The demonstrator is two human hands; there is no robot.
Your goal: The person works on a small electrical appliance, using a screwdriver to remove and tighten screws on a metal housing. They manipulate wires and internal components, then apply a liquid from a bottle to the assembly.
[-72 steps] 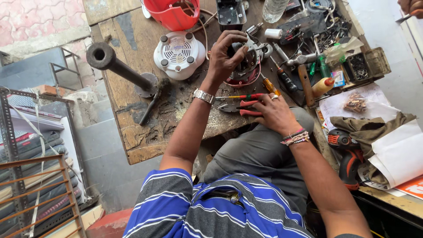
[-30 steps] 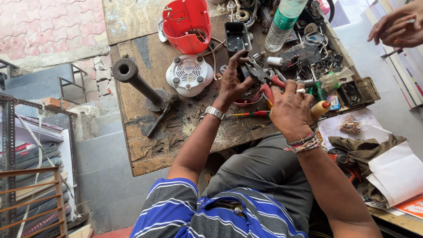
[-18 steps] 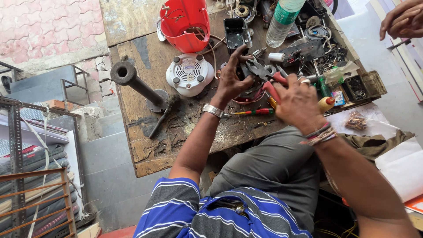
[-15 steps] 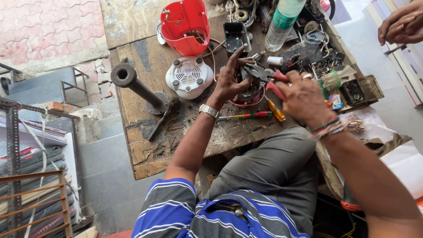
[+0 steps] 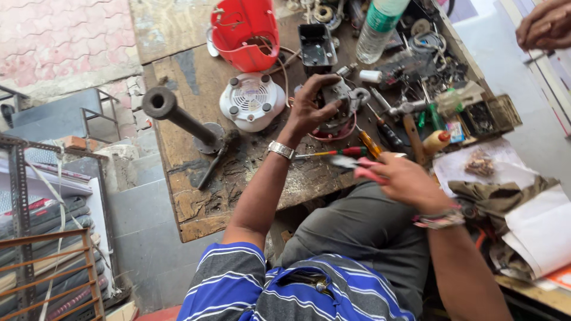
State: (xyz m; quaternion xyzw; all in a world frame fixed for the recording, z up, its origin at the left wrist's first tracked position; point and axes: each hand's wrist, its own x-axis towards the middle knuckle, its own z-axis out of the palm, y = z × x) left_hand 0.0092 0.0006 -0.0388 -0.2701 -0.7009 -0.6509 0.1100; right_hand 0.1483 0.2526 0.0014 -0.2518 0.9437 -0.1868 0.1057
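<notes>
My left hand (image 5: 310, 108) grips a grey metal motor part (image 5: 340, 106) standing on the worn wooden workbench (image 5: 196, 196), a red wire looped around its base. My right hand (image 5: 404, 181) is lower, near the bench's front edge, holding red-handled pliers (image 5: 355, 167) whose jaws point left. A red and green screwdriver (image 5: 333, 153) lies on the bench between my two hands. A silver watch is on my left wrist and bead bracelets on my right.
A white round fan cover (image 5: 251, 101), a red plastic bucket (image 5: 245, 32), a black iron pipe stand (image 5: 181, 119), a plastic bottle (image 5: 380, 24) and several small tools and parts crowd the bench. Papers and cloth lie at right. Another person's hand (image 5: 546, 25) is top right.
My right hand drew back from the motor part toward the bench's front edge, bringing the red-handled pliers along. My left hand stayed on the part.
</notes>
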